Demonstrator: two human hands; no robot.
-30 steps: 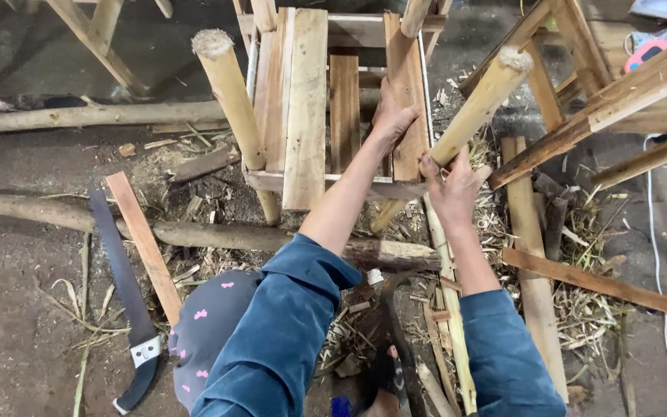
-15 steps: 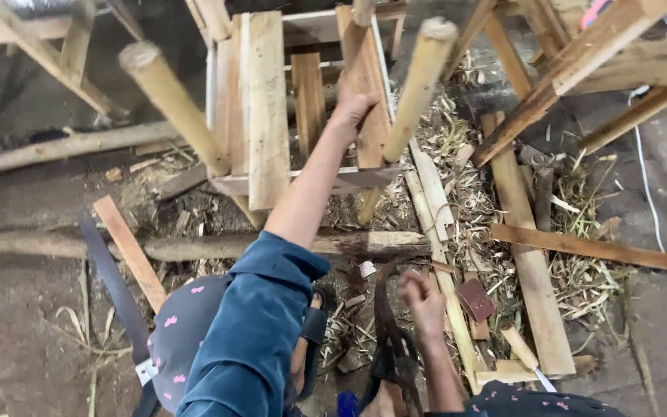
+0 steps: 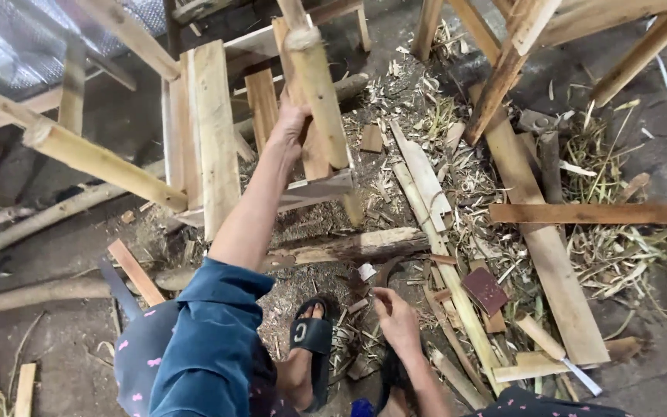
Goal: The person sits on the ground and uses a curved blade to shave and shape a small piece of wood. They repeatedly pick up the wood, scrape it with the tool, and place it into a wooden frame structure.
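Gripping the wooden frame (image 3: pixel 303 154) with our left hand (image 3: pixel 291 123), our right hand (image 3: pixel 397 320), fingers loosely apart, hovers over floor scraps (image 3: pixel 364 282).

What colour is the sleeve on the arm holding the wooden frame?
Dark teal blue, plain; the sleeve shows best in the head view.

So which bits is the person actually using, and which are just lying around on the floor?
In use:
- left hand gripping a slat of the wooden frame
- right hand down among the scraps near a small wood offcut

Just lying about:
- long plank
- split log
- dark square tile piece
- straw and shavings
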